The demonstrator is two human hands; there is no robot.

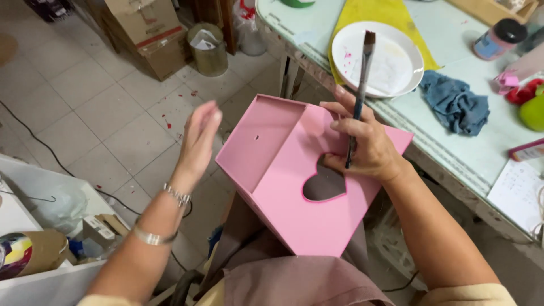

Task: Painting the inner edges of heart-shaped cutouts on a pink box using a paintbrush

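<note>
Head view — right hand (365, 150) grips brush (361, 90), pink box (294, 187); left hand (198, 139) clear.

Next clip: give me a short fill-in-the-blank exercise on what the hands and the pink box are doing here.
1. The right hand holds a ____ upright against the pink box.
2. The cut-out in the box's panel is shaped like a ____.
3. The left hand is open and touches ____.
4. The white plate lies on a ____ sheet on the table.

Missing words: paintbrush; heart; nothing; yellow
</note>
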